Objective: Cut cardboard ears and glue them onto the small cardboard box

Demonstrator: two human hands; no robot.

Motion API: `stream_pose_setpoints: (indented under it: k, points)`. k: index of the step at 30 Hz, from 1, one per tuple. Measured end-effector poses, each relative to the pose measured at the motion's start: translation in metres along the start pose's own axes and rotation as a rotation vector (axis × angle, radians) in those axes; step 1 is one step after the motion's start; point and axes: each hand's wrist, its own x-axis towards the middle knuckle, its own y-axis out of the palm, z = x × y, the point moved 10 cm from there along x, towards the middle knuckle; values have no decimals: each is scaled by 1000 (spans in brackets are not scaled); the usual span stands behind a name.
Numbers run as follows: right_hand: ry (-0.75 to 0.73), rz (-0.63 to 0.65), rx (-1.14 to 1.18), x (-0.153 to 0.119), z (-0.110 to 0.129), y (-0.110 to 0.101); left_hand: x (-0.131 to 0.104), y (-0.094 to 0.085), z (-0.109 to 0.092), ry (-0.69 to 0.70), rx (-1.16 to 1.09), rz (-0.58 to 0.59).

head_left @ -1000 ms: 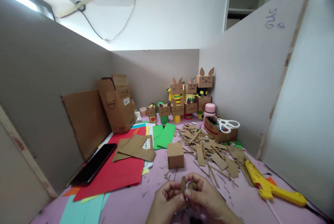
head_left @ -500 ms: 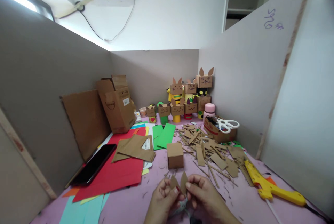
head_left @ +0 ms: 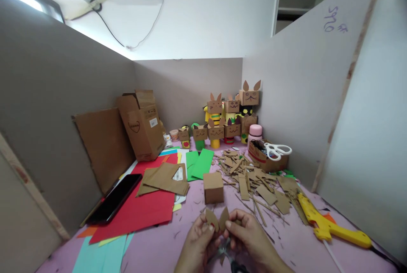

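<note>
My left hand [head_left: 197,241] is closed on a pointed cardboard ear piece [head_left: 211,218], pinched between thumb and fingers. Close beside it, my right hand [head_left: 246,232] pinches a second cardboard ear piece [head_left: 224,218]. The two pieces stand with their points up, side by side, their lower ends near each other. Below them, between the hands and the table, lie dark-handled scissors [head_left: 237,266], partly hidden by my fingers. Just beyond the hands a small closed cardboard box [head_left: 213,188] sits on the pink tabletop [head_left: 152,247].
Cardboard scraps [head_left: 251,175] cover the right middle. A yellow glue gun [head_left: 333,227] lies at the right, white scissors [head_left: 277,151] on a box behind. Red paper [head_left: 140,213] and a black phone [head_left: 116,199] are left. Several cardboard animal figures [head_left: 216,131] stand at the back.
The ear pieces have tilted apart at their tips, the left one turning to show more of its face. Both hands have shifted up slightly, and more of the dark-handled scissors shows.
</note>
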Motion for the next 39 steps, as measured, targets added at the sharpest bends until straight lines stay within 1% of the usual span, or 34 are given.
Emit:
stream_pose_setpoints:
  k: [4,8,10,13,17,21,23,25,26,28,30,32,33,35,39]
  points:
    - [1,-2,-7,0,0,2,8,-6,9,17,2,46]
    - [-8,0,-16,-1,0,3,16,-20,18,19,29,-9]
    - [-16,0,-21,0,0,2,18,-23,20,19,41,-18]
    - [-21,-3,-39,1,0,1,18,-23,22,5,41,-16]
    - [-34,-12,-78,3,0,1,15,-22,19,-8,30,-62]
    - [-70,-31,-135,3,2,2,9,-10,14,-4,11,-54]
    - [-106,-37,-171,5,10,4,9,1,4,31,13,-14]
    - [-165,-52,-216,10,27,6,13,8,-15,99,92,-7]
    - [-207,-65,-241,13,39,6,16,10,-27,136,161,-22]
    - [-307,-95,-291,22,66,6,23,7,-63,275,339,-137]
    - [-398,-115,-331,34,89,7,34,10,-91,347,371,-151]
    - [-450,-131,-365,46,100,8,46,10,-108,391,397,-163]
    - [-466,-133,-381,51,102,8,51,10,-112,404,411,-161]
    - [-490,-136,-413,59,99,9,60,10,-112,416,440,-148]
    - [-535,-162,-479,62,91,7,65,5,-100,419,464,-130]
